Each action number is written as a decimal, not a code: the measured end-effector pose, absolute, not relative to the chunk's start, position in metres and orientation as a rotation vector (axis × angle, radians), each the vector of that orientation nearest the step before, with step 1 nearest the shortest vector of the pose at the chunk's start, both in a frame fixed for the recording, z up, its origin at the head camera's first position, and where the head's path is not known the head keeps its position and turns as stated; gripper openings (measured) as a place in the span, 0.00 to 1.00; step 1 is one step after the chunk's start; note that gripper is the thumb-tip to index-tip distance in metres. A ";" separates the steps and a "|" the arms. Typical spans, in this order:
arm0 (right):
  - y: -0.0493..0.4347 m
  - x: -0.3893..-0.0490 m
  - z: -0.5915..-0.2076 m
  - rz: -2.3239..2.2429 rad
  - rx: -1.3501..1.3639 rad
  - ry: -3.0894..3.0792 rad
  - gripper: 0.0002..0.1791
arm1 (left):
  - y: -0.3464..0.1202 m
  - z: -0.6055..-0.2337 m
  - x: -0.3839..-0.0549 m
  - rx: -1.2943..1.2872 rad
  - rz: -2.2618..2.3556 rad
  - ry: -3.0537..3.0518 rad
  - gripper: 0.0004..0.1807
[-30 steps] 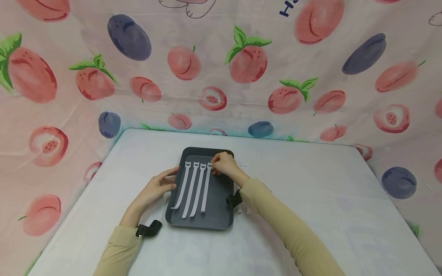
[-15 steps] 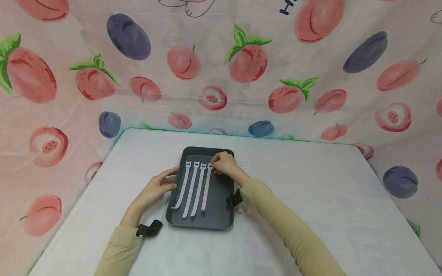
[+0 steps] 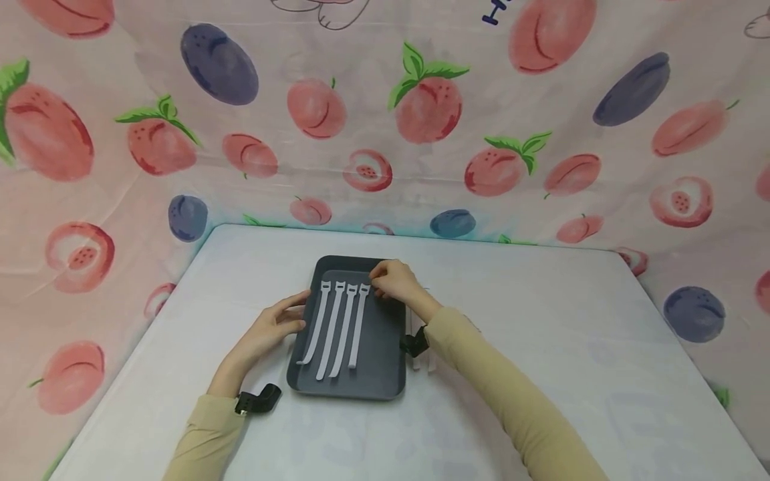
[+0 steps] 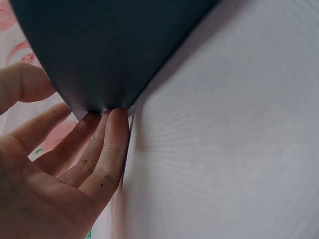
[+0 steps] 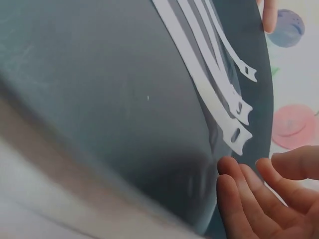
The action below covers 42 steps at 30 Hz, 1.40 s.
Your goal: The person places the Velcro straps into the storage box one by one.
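**Four straps (image 3: 345,327) in a tray (image 3: 380,361)**

The background is filled by a backdrop (image 3: 367,107) printed with fruit. Before it a white table (image 3: 541,321) is seen. From the near edge, two tan sleeves (image 3: 505,387) are extended over the table. The dark grey tray is set on the table, its long sides running away from the viewer. Its left wall is touched from outside by the left hand (image 3: 272,331), whose fingers (image 4: 114,134) are extended, partly spread, with their tips against the wall. By that wall they are separated from the leftmost strap, the one nearest to them.

The right hand (image 3: 398,280) is held over the tray's far right part. Its fingers (image 5: 228,194) are loosely bent and close together, the thumb (image 5: 296,164) standing apart from them. The tips are placed just beside the slotted head of the rightmost strap, on its right; a narrow gap is seen between.

The four white straps are laid side by side on the tray floor, heads at the far end, tails toward the viewer; the leftmost tail is bent to the left. Further strips (image 3: 432,362) are seen on the table right of the tray, partly hidden by the right arm. On each wrist a small black camera (image 3: 259,399) is worn.
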State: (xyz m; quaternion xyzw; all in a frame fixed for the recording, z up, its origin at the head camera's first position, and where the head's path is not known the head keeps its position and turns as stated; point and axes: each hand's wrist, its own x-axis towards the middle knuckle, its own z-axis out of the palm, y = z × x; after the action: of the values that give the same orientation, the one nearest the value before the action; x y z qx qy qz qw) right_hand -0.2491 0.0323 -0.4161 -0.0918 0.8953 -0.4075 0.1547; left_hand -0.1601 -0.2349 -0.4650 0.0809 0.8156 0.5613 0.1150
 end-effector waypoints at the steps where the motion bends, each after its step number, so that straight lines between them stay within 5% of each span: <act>1: 0.033 -0.249 -0.415 -1.171 -0.272 2.562 0.13 | -0.235 -0.465 -0.160 0.238 1.643 2.393 0.33; 42: 0.081 -0.211 -0.418 -1.727 -0.443 2.292 0.17 | -0.233 -0.462 -0.158 0.255 1.647 2.391 0.34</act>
State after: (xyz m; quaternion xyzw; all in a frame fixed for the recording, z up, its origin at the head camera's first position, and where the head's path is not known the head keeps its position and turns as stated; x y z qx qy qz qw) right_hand -0.2110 0.0810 -0.4176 -0.1513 0.7838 -0.5905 0.1185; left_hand -0.1582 -0.2333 -0.4619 0.0871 0.8151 0.5614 0.1134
